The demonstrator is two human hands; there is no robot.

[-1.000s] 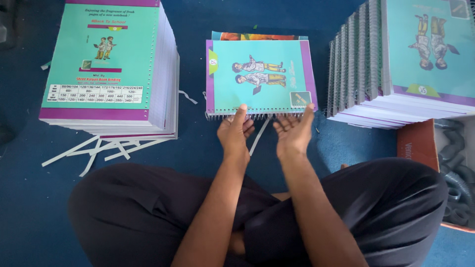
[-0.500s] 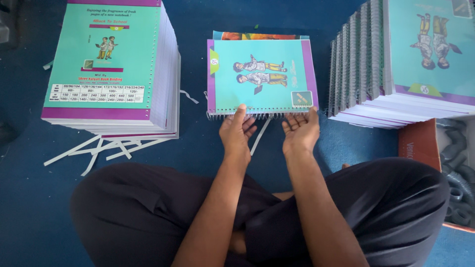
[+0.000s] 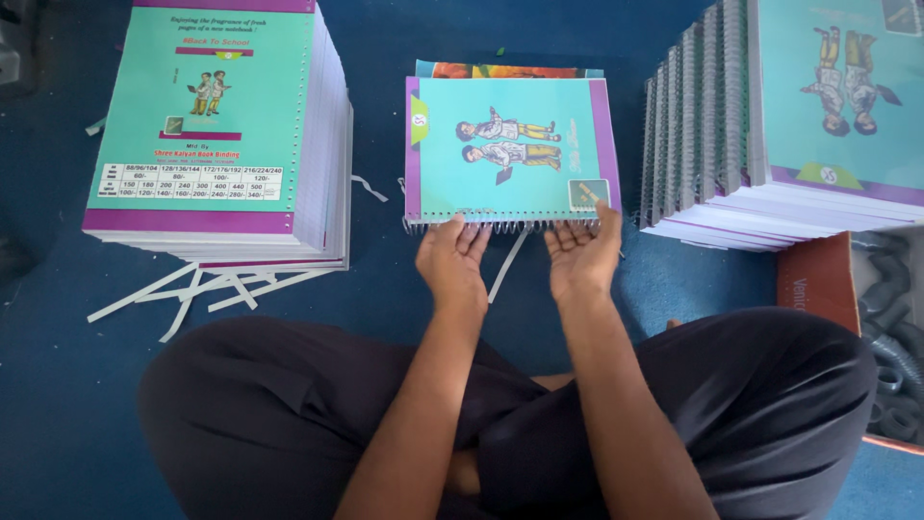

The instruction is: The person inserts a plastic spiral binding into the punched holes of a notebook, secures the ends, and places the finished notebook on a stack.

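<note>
Blue carpet floor (image 3: pixel 385 289) is what we're sitting on, cross-legged in dark trousers, looking straight down at our own hands. Right in front of us is a spiral-bound notebook (image 3: pixel 505 144) with a teal cover, purple edges and a drawing of two kids on it, lying flat on top of at least one more book with an orange-ish cover that peeks out at the far edge. Its wire spiral (image 3: pixel 500 226) runs along the near edge, facing us. Our left hand (image 3: pixel 450 260) has the fingertips resting right on that spiral near the left corner, fingers loosely curled, not gripping anything. Our right hand (image 3: pixel 582 252) is palm up with fingers spread fairly wide, thumb tip touching the cover near the bottom right corner, so it's touching the notebook but not closed on it. Off to our left there's a tall stack of unbound books (image 3: pixel 217 125) with teal back covers and a printed table on top, and just in front of it a scatter of white paper strips (image 3: pixel 192 289) on the carpet. On our right sits a leaning pile of finished spiral notebooks (image 3: pixel 770 135), same teal covers, well apart from the one we're touching.
</note>
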